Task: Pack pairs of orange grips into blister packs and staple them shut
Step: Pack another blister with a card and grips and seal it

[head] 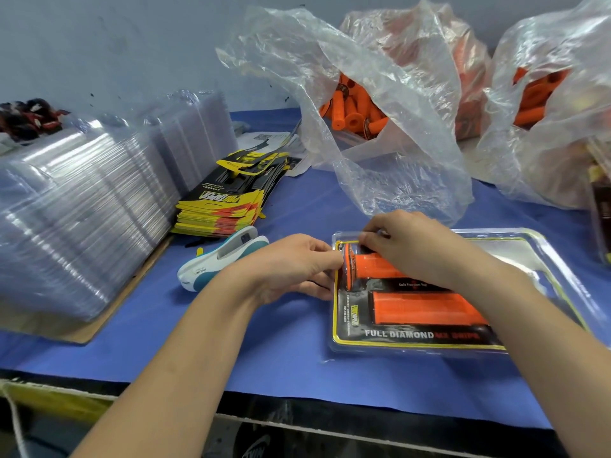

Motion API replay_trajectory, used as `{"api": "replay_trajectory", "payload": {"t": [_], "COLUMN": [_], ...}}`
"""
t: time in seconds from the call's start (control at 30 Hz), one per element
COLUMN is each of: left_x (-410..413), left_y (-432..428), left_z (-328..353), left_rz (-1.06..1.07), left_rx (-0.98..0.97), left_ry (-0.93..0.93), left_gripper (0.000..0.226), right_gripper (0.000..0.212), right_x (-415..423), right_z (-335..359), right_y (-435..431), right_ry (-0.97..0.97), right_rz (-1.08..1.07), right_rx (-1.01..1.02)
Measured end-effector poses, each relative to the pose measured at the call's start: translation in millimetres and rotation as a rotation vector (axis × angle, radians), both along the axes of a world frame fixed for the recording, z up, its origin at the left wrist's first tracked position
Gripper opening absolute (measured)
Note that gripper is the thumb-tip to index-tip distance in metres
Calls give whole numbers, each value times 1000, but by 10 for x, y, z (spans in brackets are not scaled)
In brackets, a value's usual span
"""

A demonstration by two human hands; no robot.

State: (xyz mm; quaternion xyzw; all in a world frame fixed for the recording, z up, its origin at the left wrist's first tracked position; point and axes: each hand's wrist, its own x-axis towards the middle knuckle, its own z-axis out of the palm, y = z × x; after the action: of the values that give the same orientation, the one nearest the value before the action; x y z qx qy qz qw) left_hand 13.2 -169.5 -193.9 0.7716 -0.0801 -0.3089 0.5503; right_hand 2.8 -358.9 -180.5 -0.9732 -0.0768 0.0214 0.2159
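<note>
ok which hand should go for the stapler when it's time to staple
Left. The stapler lies on the blue mat right beside the left hand, which holds the left edge of the blister pack. The right hand pinches the pack's far corner and would have to cross over the left hand.

Packing workshop bench (281, 358): stacked clear blister shells (82, 200), piled printed insert cards (218, 206), bulk bags (396, 153) of orange grips (352, 109).

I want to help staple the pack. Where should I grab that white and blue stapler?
Probably round its long middle, from above: the stapler lies flat on the blue cloth with nothing over it, just beside the left hand.
</note>
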Motion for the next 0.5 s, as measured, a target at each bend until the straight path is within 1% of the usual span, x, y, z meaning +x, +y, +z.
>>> {"api": "replay_trajectory", "payload": {"t": [0.13, 0.3, 0.5], "left_x": [-26, -72, -102], "left_y": [-8, 39, -44], "left_z": [27, 65, 17], "left_rz": [48, 50, 101], "left_rx": [23, 153, 233], "left_ry": [-37, -111, -278], "left_gripper": [15, 26, 27], "right_gripper": [20, 21, 24], "right_x": [19, 27, 10], "right_z": [-10, -18, -28], "right_y": [-28, -38, 14], "right_ry": [-2, -12, -48], "right_rz": [-1, 8, -14], "right_rx": [18, 36, -7]}}
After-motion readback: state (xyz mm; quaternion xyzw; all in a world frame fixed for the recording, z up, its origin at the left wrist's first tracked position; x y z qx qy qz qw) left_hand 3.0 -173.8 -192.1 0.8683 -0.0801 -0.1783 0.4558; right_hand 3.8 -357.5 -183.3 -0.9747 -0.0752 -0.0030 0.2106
